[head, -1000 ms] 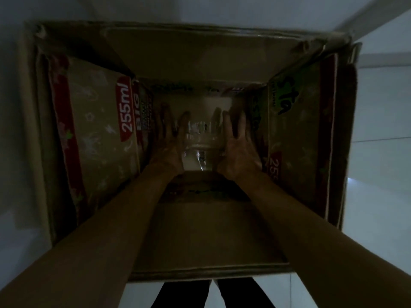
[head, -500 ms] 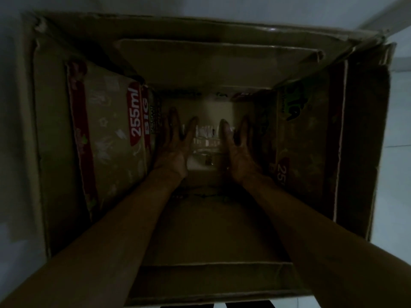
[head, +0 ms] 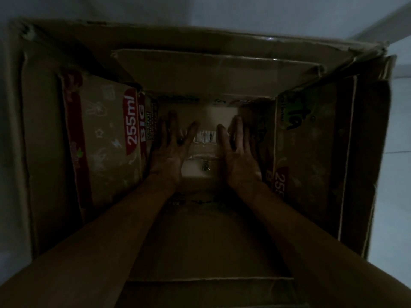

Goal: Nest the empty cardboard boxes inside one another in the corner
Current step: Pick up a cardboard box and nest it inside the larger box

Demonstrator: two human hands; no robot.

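I look straight down into a large brown cardboard box [head: 37, 152] with a smaller printed box [head: 104, 138] nested inside it, its flaps marked "255ml BIG" in red. Both my arms reach deep into the inner box. My left hand [head: 169, 152] and my right hand [head: 239, 156] lie flat, fingers spread, on the taped bottom [head: 203, 152] of the inner box. Neither hand grips anything. The inside is dim.
The boxes stand against a pale wall [head: 200, 10] at the top and left. A light tiled floor [head: 398, 130] shows on the right, with a baseboard running into the far right corner.
The view has moved closer and lower over the boxes, so they fill more of the frame. My hands stay flat on the inner box's bottom, spread slightly further apart.
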